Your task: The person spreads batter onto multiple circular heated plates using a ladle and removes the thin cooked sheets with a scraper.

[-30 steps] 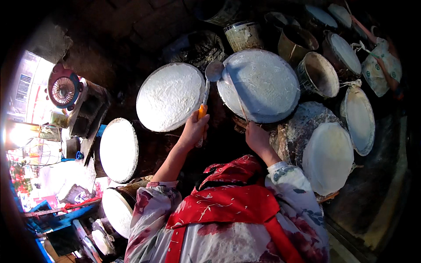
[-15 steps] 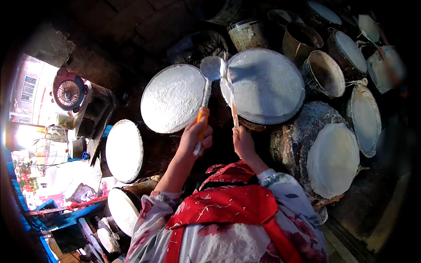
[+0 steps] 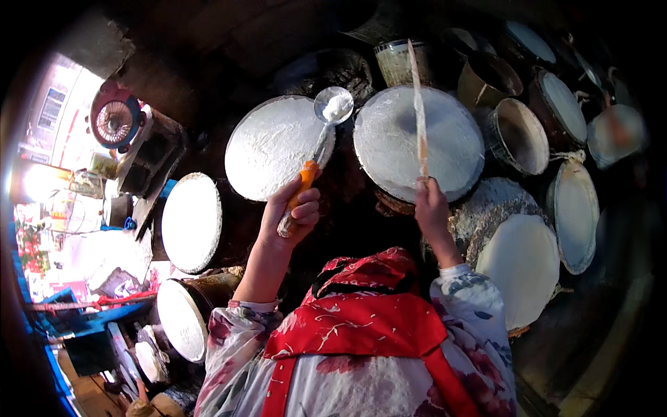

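My left hand [image 3: 295, 205] is closed round the orange handle of a ladle [image 3: 333, 105]. Its bowl holds a bit of white paste and hangs over the gap between two broad round surfaces. One, the left white round [image 3: 267, 149], lies partly under the ladle's shaft. In my right hand [image 3: 432, 208] is a thin, flat, paste-smeared stick [image 3: 419, 115], pointing away from me. The stick stands above the right white round [image 3: 382, 149], apart from the ladle. Whether it touches that surface I cannot tell.
More white-topped round vessels stand at left [image 3: 192, 222], lower left [image 3: 182, 321] and right [image 3: 521, 271]. A bucket [image 3: 521, 135] and a smaller pail [image 3: 403, 64] are beyond. A small fan [image 3: 114, 122] sits at the far left, beside a bright opening.
The stick has come away from the ladle's bowl and swung right, over the right white round. My hands have moved apart. The ladle's handle now tilts more, with paste visible in its bowl.
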`<state>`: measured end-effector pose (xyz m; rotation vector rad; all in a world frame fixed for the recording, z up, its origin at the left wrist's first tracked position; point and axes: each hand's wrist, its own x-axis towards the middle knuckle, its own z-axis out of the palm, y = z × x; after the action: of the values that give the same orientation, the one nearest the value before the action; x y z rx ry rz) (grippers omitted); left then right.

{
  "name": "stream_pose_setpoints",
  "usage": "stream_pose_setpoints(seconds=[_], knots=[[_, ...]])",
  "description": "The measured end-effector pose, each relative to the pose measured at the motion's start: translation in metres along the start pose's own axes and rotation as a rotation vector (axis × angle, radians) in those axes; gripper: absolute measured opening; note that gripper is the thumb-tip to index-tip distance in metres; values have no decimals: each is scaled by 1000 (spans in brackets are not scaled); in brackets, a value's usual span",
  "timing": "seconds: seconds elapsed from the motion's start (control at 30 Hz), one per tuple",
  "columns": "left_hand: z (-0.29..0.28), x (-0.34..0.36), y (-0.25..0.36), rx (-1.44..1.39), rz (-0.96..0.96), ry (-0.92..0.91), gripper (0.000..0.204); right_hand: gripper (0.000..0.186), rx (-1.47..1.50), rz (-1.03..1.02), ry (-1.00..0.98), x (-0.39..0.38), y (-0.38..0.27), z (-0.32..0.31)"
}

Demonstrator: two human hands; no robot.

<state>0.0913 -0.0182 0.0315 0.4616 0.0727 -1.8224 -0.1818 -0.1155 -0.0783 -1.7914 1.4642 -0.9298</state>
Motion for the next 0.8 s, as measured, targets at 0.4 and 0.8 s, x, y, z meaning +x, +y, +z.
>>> stream_pose_setpoints(seconds=[0.4, 0.8], knots=[[-40, -102, -51, -228, 250, -13, 48, 28, -565, -157, -537, -3, 28, -28], [-72, -187, -116, -196, 390, 99, 47, 31, -484, -110, -461, 9, 32, -45]])
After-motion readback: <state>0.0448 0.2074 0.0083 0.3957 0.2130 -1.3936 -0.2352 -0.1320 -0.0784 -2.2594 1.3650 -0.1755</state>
